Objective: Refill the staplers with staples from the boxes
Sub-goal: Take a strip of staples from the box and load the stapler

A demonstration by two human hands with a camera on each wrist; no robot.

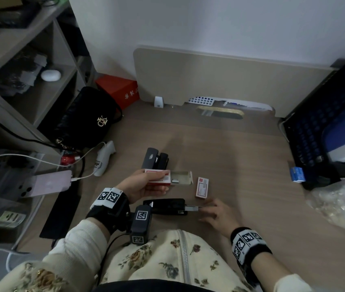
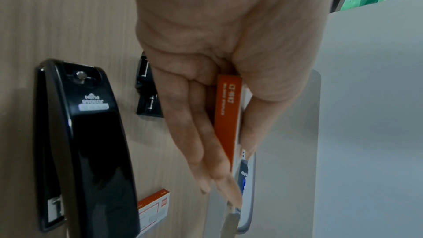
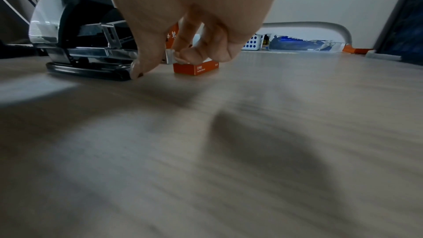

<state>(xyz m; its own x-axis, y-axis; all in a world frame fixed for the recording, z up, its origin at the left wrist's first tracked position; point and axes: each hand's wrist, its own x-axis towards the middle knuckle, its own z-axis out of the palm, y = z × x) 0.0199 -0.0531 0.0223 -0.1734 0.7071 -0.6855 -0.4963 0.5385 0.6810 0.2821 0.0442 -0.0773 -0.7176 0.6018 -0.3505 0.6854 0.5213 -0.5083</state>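
My left hand (image 1: 163,182) grips a red-and-white staple box (image 1: 157,178) above the desk, its inner tray (image 1: 181,178) slid out to the right. The left wrist view shows the box's orange edge (image 2: 227,115) between thumb and fingers. A black stapler (image 1: 165,206) lies in front of me with its metal magazine (image 1: 191,208) pulled out. My right hand (image 1: 204,208) pinches a small silver staple strip (image 3: 169,56) at the magazine's end. A second staple box (image 1: 202,188) lies flat beside it. Another black stapler (image 1: 155,159) stands open farther back.
A black handbag (image 1: 89,121), a charging pink phone (image 1: 47,184) and a white handle-shaped device (image 1: 104,159) crowd the left. A small blue box (image 1: 297,174), a black crate (image 1: 315,133) and a plastic bag (image 1: 340,205) sit on the right.
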